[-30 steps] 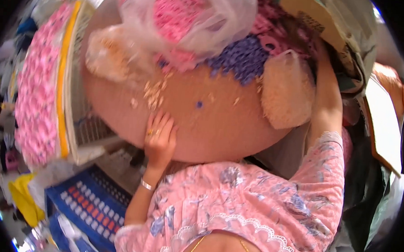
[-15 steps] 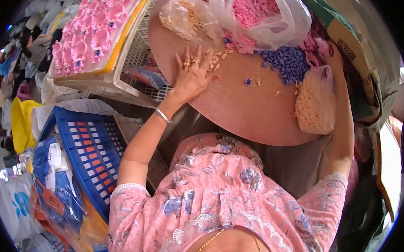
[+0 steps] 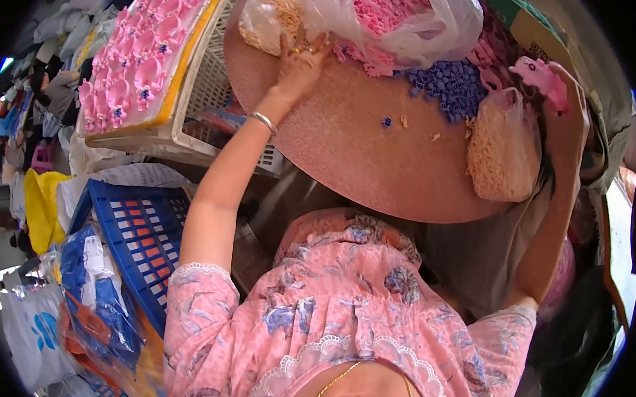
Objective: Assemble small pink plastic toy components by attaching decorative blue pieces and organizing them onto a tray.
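On the round brown table (image 3: 349, 157), my left hand (image 3: 300, 62) presses open-fingered against a clear bag of beige pieces (image 3: 270, 20), while my right hand (image 3: 567, 114) grips a pink plastic toy (image 3: 540, 75) at the far right.

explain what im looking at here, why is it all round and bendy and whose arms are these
This is one picture from a wide fisheye camera worn on a person's head, looking down, so straight edges curve near the rim. The arms are the wearer's own, above a pink flowered top.

The left hand reaches across a round brown table to a clear bag of pale small pieces. The right hand holds up a pink toy-like piece at the table's far right edge.

Also on the table: a bag of pink pieces, a heap of blue pieces and a mesh bag of beige pieces. To the left, a tray of pink parts sits on a white crate.
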Available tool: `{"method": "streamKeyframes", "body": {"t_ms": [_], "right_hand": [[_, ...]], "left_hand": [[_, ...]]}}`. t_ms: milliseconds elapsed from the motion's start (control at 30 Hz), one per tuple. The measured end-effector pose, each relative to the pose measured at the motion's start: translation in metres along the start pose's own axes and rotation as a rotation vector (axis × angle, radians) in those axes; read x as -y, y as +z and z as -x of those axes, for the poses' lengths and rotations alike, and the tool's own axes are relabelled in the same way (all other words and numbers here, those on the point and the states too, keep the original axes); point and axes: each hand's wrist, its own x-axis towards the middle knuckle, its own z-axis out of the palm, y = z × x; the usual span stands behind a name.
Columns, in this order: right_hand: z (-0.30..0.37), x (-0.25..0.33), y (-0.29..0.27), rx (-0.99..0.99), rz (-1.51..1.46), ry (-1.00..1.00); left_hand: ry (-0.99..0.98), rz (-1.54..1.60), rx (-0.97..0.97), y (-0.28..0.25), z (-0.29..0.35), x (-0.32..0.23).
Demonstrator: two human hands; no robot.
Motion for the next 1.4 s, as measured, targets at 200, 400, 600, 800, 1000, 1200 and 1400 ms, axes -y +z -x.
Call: {"method": "streamKeyframes", "body": {"t_ms": [200, 400, 600, 800, 1000, 1200, 1400], "right_hand": [[0.101, 0.131, 0.086, 0.156, -0.455, -0.009], [0.127, 0.194, 0.181, 0.116, -0.304, -0.079], [0.117, 0.194, 0.168, 0.225, -0.49, -0.066], [0.129, 0.101, 0.177, 0.015, -0.517, 0.32], [0.127, 0.082, 0.175, 0.304, -0.314, -0.108], [0.148, 0.059, 0.168, 0.223, -0.276, 0.053], [0.15, 0.058, 0.172, 0.078, -0.115, 0.023]], "left_hand": [[-0.032, -0.01, -0.171, -0.012, 0.0, -0.001], [-0.078, 0.295, -0.235, -0.05, 0.037, -0.028], [-0.575, 0.992, -0.079, -0.087, 0.096, -0.05], [-0.434, 0.877, -0.301, -0.105, 0.114, -0.08], [-0.165, 0.475, -0.193, -0.108, 0.114, -0.097], [-0.163, 0.506, -0.178, -0.1, 0.116, -0.094], [-0.126, 0.478, -0.208, -0.11, 0.12, -0.099]]}}
